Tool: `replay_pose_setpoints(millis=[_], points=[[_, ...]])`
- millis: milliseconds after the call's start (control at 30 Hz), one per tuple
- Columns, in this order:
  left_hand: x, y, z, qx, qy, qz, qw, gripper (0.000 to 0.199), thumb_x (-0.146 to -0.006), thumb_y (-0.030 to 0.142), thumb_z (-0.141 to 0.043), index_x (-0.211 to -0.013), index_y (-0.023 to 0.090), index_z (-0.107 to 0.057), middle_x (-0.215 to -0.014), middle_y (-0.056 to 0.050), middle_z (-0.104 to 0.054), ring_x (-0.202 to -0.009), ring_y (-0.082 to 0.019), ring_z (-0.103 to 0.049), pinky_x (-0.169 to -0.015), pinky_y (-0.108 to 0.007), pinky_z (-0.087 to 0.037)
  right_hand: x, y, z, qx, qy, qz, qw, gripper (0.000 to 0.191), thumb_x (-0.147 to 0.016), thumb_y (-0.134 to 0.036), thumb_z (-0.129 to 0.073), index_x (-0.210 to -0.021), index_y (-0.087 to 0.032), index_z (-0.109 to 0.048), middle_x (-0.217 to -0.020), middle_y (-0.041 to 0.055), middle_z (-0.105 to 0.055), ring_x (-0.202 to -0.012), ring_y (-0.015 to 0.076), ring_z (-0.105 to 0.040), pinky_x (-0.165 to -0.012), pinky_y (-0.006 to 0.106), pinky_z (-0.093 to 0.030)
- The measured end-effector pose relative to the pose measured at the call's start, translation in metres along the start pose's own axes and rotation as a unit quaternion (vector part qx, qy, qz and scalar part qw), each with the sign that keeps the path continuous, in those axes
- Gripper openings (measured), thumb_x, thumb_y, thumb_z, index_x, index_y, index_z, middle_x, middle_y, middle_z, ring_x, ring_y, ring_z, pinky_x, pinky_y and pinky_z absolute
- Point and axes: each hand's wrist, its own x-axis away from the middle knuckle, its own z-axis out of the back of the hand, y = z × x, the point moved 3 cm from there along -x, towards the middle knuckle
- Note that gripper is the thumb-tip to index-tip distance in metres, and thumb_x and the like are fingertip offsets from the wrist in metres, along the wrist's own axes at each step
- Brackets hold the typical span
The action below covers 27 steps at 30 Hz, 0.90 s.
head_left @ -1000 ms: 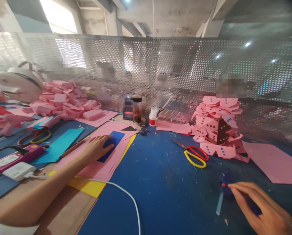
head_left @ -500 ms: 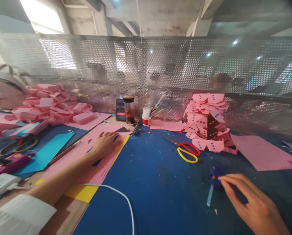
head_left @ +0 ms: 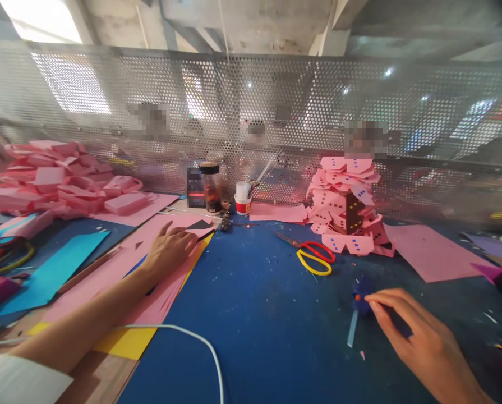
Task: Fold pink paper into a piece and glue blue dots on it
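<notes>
My left hand (head_left: 170, 251) lies palm down on a stack of pink paper sheets (head_left: 173, 286), its fingers loosely apart, close to a small dark triangle (head_left: 199, 225). On the right, my right hand (head_left: 414, 325) has thumb and index finger pinched together at the edge of a small dark blue patch (head_left: 362, 296) with an orange-red spot. Whatever is between those fingertips is too small to make out. A narrow light-blue strip (head_left: 352, 329) lies just below the patch. Scissors (head_left: 313, 258) with one red and one yellow handle rest beyond, blades partly open.
Pink folded paper pieces with coloured dots (head_left: 347, 207) are piled behind the scissors. Another pink heap (head_left: 61, 179) stands at left. A white cable (head_left: 204, 336) crosses the front. A lidded jar (head_left: 212, 188) and a cup (head_left: 243, 203) stand before the perforated metal screen (head_left: 234, 95).
The whole view has turned a little to the right, so things appear farther left. My right hand keeps its pinch at the blue patch; my left hand stays on the pink sheets.
</notes>
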Motion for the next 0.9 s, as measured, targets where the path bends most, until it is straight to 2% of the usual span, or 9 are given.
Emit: replay_pose_setpoints(millis=[133,267,533,767,900], points=[[-0.0012,-0.0015,0.0001,0.009,0.004,-0.004,1.0,0.03,-0.094,0.029,-0.042,-0.089,0.023,-0.071,-0.093,-0.008,-0.077,-0.099,-0.026,-0.067,-0.115,-0.048,-0.022,0.0005,0.0008,-0.0031,-0.002,-0.004,0.009,1.0,0.011,-0.097,-0.026,-0.054,-0.104,-0.023,-0.062,-0.097,0.0025,-0.066,-0.089,0.0162,-0.067,-0.084,0.027,-0.049],[-0.0022,-0.0025,-0.0001,-0.028,0.006,0.008,1.0,0.034,-0.096,0.028,-0.037,-0.091,0.019,-0.069,-0.089,-0.01,-0.076,-0.093,-0.025,-0.069,-0.112,-0.046,-0.026,0.0026,0.0028,-0.0031,0.0,0.001,0.012,1.0,0.012,-0.098,-0.027,-0.054,-0.106,-0.023,-0.062,-0.098,0.0027,-0.066,-0.09,0.0158,-0.066,-0.086,0.027,-0.048],[-0.0017,-0.0038,-0.0013,0.018,0.006,0.034,0.999,0.038,-0.094,0.05,-0.045,-0.102,0.021,-0.068,-0.106,-0.009,-0.073,-0.101,-0.029,-0.065,-0.105,-0.045,-0.036,-0.0006,0.0014,0.0008,-0.004,-0.017,-0.038,0.999,0.011,-0.097,-0.024,-0.053,-0.104,-0.024,-0.063,-0.099,0.0027,-0.066,-0.092,0.0165,-0.066,-0.086,0.028,-0.05],[-0.0023,-0.008,-0.0084,0.063,-0.005,0.027,0.998,0.035,-0.096,0.044,-0.041,-0.101,0.022,-0.068,-0.109,-0.008,-0.071,-0.1,-0.029,-0.063,-0.102,-0.044,-0.037,-0.0034,-0.0019,0.002,-0.012,-0.024,-0.058,0.998,0.013,-0.098,-0.026,-0.051,-0.101,-0.023,-0.063,-0.098,0.0044,-0.067,-0.092,0.018,-0.067,-0.085,0.03,-0.052],[-0.0023,-0.0059,-0.0066,0.065,-0.002,0.046,0.997,0.042,-0.095,0.05,-0.041,-0.117,0.024,-0.066,-0.12,-0.01,-0.068,-0.106,-0.031,-0.062,-0.096,-0.044,-0.041,-0.0034,-0.0014,0.0008,-0.013,-0.021,-0.048,0.999,0.011,-0.097,-0.025,-0.053,-0.102,-0.023,-0.063,-0.098,0.003,-0.066,-0.092,0.0166,-0.067,-0.085,0.028,-0.051]])
